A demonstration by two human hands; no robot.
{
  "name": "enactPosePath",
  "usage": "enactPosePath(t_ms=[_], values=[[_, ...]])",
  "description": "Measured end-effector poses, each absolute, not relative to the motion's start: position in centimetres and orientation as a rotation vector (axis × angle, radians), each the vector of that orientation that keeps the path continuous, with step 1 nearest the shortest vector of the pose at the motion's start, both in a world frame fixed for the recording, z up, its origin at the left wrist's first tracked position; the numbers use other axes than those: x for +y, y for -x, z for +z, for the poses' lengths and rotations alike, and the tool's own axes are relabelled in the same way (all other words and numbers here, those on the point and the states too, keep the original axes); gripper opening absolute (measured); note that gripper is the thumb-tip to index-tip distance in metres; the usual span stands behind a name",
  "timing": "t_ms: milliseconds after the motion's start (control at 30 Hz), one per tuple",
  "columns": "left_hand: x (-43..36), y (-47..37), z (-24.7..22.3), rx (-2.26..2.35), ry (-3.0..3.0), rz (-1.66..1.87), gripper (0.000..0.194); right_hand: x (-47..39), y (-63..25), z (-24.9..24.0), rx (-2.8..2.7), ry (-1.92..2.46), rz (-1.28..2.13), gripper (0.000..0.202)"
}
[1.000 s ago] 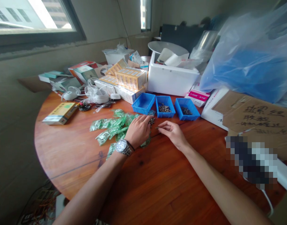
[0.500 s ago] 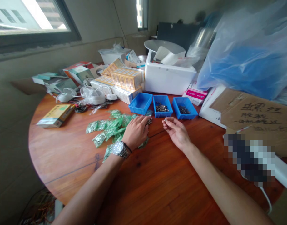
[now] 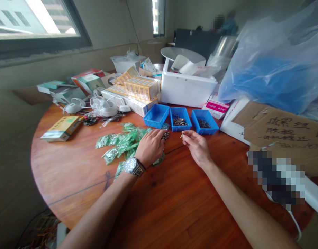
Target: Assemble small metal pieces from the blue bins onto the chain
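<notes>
My left hand (image 3: 151, 145) is curled, back upward, with a small cluster of metal screws (image 3: 165, 136) at its fingers. How firmly they grip is partly hidden. Beneath and beside that hand spread several green plastic packets (image 3: 119, 141), some covered by it. To the right, my right hand (image 3: 197, 147) pinches one small metal screw (image 3: 182, 136) between thumb and fingertips, just above the table. Behind the hands stand a blue bin (image 3: 156, 117) with nothing visible in it, a middle blue bin (image 3: 180, 119) holding screws, and a right blue bin (image 3: 205, 121) holding darker screws.
Yellow-and-white boxes (image 3: 140, 88) and a white foam box (image 3: 187, 86) stand at the back. White cabled devices (image 3: 104, 105) and a flat yellow box (image 3: 61, 128) lie at left. A cardboard box (image 3: 283, 128) and blue-filled plastic bag (image 3: 275, 76) occupy the right.
The screw in my right fingertips now sticks out more plainly as the fingers have shifted slightly. My left hand stays in place. The camera view has tilted a little.
</notes>
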State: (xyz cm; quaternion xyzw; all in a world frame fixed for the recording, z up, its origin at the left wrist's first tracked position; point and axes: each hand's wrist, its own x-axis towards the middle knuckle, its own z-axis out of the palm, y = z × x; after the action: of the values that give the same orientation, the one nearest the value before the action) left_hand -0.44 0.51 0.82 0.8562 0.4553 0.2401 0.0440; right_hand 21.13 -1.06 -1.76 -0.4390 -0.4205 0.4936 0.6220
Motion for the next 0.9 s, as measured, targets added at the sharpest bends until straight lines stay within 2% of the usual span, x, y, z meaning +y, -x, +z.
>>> enactPosePath(t_ms=[367,500,567,667,767,900], values=[[0.7,0.7,0.9,1.437,-2.611,0.689,0.048,6.4,-23.6,1.7,-1.419,1.228,0.405,0.02],[0.6,0.7,1.0,1.444,-2.612,0.69,0.049,5.5,-23.0,1.9,-1.585,1.307,0.165,0.025],[0.6,0.6,1.0,1.445,-2.613,0.689,0.049,3.8,-22.1,1.5,-1.661,1.264,0.152,0.021],[0.6,0.6,0.9,1.439,-2.613,0.7,0.05,0.9,-20.6,0.1,-1.816,1.187,0.324,0.015],[0.6,0.6,0.9,1.423,-2.605,0.708,0.051,-0.6,-19.6,-1.4,-1.92,1.177,0.463,0.017],[0.6,0.7,0.9,1.424,-2.609,0.708,0.052,-0.4,-19.1,-2.6,-1.979,1.227,0.467,0.019]])
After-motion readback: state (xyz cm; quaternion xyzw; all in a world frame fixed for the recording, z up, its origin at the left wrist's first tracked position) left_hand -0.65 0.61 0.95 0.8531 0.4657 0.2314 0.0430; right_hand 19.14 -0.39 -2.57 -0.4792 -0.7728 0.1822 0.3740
